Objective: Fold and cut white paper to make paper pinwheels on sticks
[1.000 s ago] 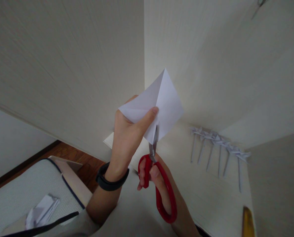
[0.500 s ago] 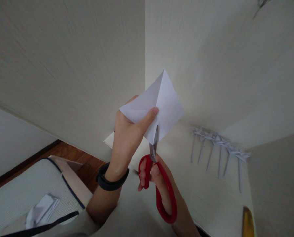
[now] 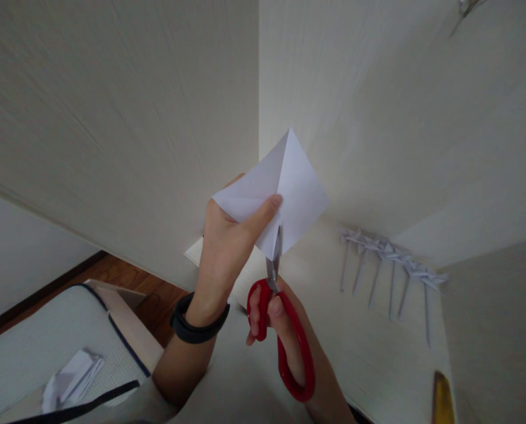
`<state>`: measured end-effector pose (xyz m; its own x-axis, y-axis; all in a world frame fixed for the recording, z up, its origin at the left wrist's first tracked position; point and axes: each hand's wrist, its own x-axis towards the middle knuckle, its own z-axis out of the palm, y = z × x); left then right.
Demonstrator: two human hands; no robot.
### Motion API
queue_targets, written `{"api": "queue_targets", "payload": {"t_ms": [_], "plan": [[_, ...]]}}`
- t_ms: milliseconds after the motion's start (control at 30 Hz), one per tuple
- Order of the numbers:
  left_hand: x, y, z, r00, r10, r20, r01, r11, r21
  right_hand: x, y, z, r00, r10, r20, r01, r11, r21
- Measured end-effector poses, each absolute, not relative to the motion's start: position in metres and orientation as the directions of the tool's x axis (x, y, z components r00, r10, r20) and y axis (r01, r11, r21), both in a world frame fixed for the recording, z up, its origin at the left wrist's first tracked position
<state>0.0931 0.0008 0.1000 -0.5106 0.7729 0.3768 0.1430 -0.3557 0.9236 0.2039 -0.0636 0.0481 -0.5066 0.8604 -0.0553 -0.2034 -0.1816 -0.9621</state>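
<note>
- Little has moved since the earlier frames: the folded paper [image 3: 284, 188] sits a touch lower in the frame, and the scissor blades [image 3: 275, 253] keep their shallow bite in its bottom corner.
- Head view, centre: your left hand [image 3: 225, 247] is closed on the folded paper, thumb [image 3: 263, 212] pressed flat across its near face, fingers hidden behind. A black wristband [image 3: 196, 327] circles that wrist.
- Head view, lower centre: your right hand [image 3: 289, 335] grips the red scissors [image 3: 289, 347], fingers through the red loops; the blades stand nearly closed, narrow.
- Key relation: the paper lies directly above the right hand. The scissors' long axis runs from the lower centre of the frame up into the paper's lowest corner, roughly in line with the centre crease that climbs to the top point. The left hand is the nearer one to the sheet; it touches it, just left of the blades.
- Head view, right: a row of folded paper pinwheels [image 3: 390, 265] lies on the pale table [image 3: 360, 353]; a yellow tool tip [image 3: 442, 397] shows at the lower right edge.
- Head view, lower left: crumpled paper scraps [image 3: 70, 380] rest on a striped cushion [image 3: 33, 347].
- No brand, label or writing can be read anywhere.
</note>
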Motion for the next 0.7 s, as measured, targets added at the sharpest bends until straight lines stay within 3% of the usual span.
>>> {"api": "queue_targets", "payload": {"t_ms": [500, 700], "plan": [[0.094, 0.001, 0.102, -0.459, 0.806, 0.374, 0.151, -0.344, 0.927, 0.201, -0.059, 0.042, -0.520, 0.851, -0.076, -0.219, -0.219, -0.951], [0.094, 0.002, 0.104, -0.445, 0.817, 0.367, 0.119, -0.352, 0.928, 0.207, -0.087, 0.036, -0.455, 0.890, -0.017, -0.214, -0.128, -0.969]]}}
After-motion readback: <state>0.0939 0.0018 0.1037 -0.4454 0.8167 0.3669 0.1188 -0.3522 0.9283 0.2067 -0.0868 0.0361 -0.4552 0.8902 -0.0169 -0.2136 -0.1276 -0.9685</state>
